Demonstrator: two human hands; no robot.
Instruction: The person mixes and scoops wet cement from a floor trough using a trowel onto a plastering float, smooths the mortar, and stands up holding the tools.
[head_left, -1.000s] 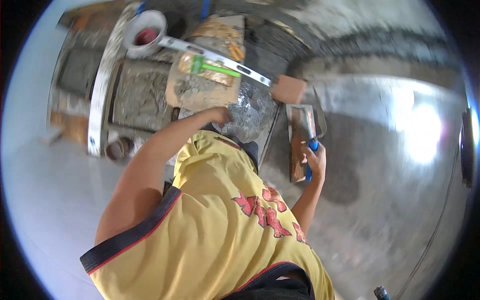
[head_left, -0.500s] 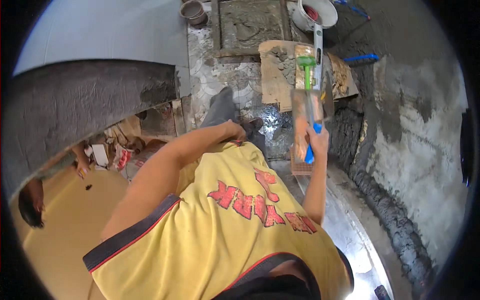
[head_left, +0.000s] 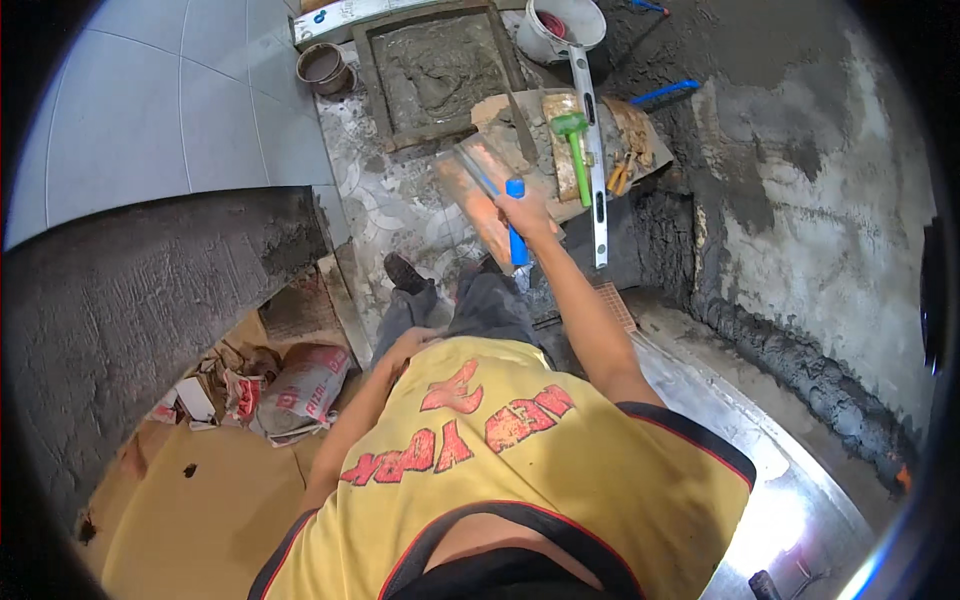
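Observation:
My right hand [head_left: 527, 216] is closed round the blue handle of a plastering trowel [head_left: 477, 195], whose broad rectangular blade is held low above the tiled floor, beside a sheet of cardboard. On that cardboard [head_left: 497, 122] lie a pointed trowel [head_left: 522, 128], a green mallet [head_left: 573, 150] and pliers [head_left: 621, 175] with orange handles. A long spirit level [head_left: 598, 190] lies along their right side. My left hand [head_left: 408, 346] rests against my trousers at the waist. Its fingers are partly hidden.
Ahead stand a wooden-framed trough [head_left: 375, 90] of wet mortar, a small brown pot [head_left: 325, 68] and a white bucket [head_left: 590, 40]. A rough wall [head_left: 800, 200] with fresh mortar along its foot is on the right. Leftward, a low grey-coated wall [head_left: 170, 270] borders a bag [head_left: 300, 390].
My right hand has swung the trowel forward and left, away from the right-hand wall. My left hand has drawn back to my waist. The view has shifted, showing more tiled wall.

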